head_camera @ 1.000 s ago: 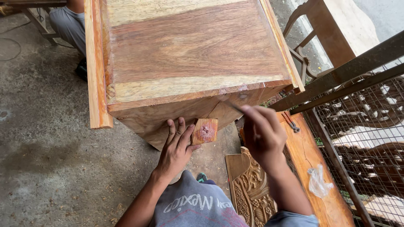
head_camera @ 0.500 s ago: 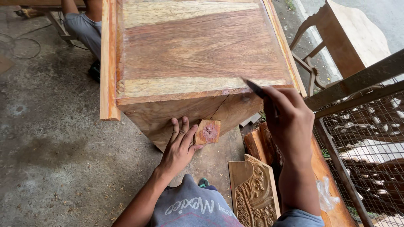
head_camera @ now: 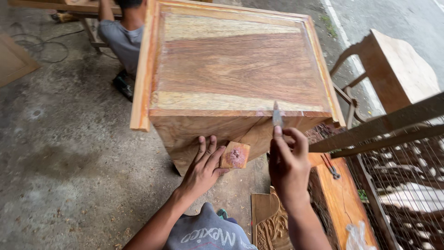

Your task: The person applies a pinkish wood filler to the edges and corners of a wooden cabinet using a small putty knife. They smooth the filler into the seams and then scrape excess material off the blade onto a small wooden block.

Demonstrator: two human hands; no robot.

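Right hand [head_camera: 289, 162] pinches a thin blade [head_camera: 277, 115], tip at the wooden cabinet's [head_camera: 236, 69] near top edge. Left hand [head_camera: 203, 164] fingers spread on the cabinet front, thumb gripping a small block [head_camera: 235, 155] smeared reddish. Pale filler patches show along the edge; most looks unfinished.

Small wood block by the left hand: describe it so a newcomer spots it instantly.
Start at the big wooden cabinet filling the middle of the view, then drop to its near front face. There the left hand presses flat, with the small wood block pinched against its thumb. It is a squarish offcut with a reddish smear on its face, unlike the carved panel on the floor.
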